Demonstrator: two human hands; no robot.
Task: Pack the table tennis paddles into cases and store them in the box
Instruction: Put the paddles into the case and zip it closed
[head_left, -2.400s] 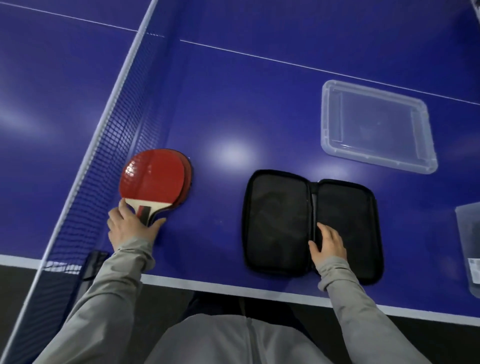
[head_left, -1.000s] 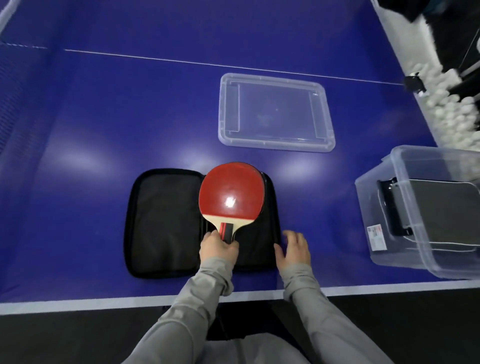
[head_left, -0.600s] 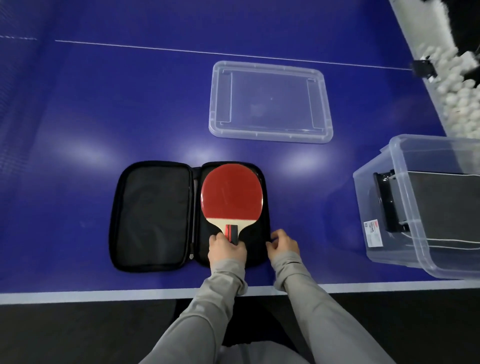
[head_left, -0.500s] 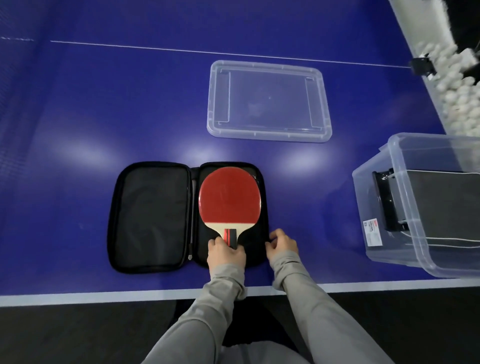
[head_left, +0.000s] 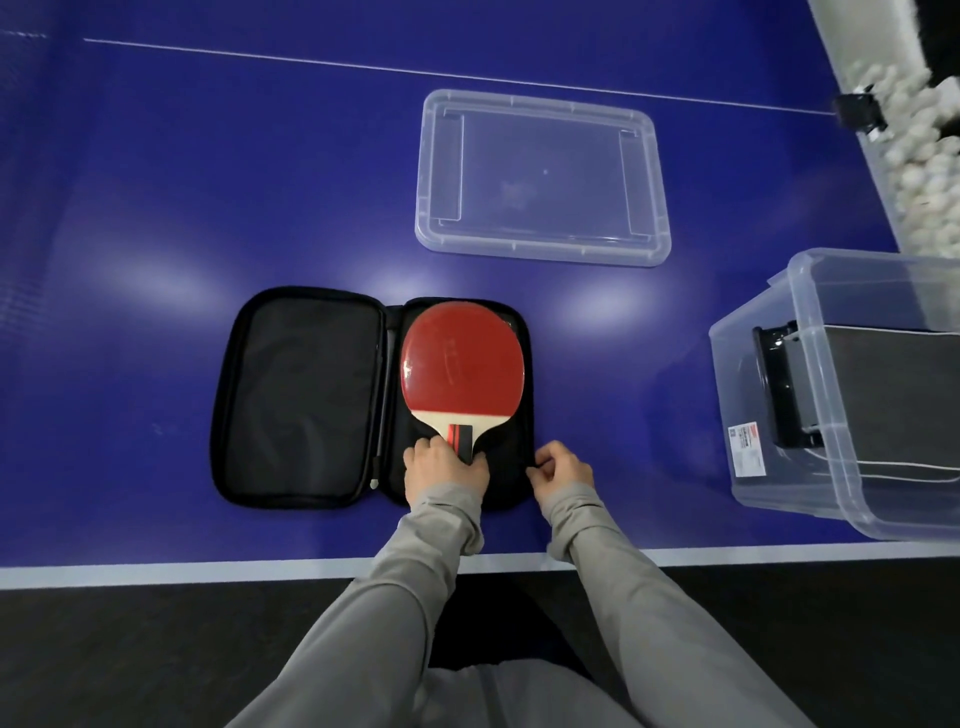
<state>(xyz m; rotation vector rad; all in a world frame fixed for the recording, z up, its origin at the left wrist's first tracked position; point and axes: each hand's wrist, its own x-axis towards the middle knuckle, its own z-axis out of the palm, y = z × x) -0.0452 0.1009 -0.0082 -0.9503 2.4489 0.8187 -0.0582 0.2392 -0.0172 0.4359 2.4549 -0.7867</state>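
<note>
One paddle seated, case not yet closed

Two hands (head_left: 447, 467) work at the open black case (head_left: 306, 400) on the blue bench (head_left: 208, 182). The left grips the handle of the red paddle (head_left: 461, 358), which lies in the case's right half; the right hand (head_left: 561, 467) pinches that half's near edge. Next, likely: let go, fold the left flap over, zip shut, then carry it to the clear box (head_left: 841, 395), its lid (head_left: 540, 176) lying apart.

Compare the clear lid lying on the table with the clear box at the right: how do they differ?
The lid is shallow and lies flat; the box is deep and stands tall. The lid holds nothing; the box holds a dark case. Only the box bears a label. Both are clear plastic.
</note>
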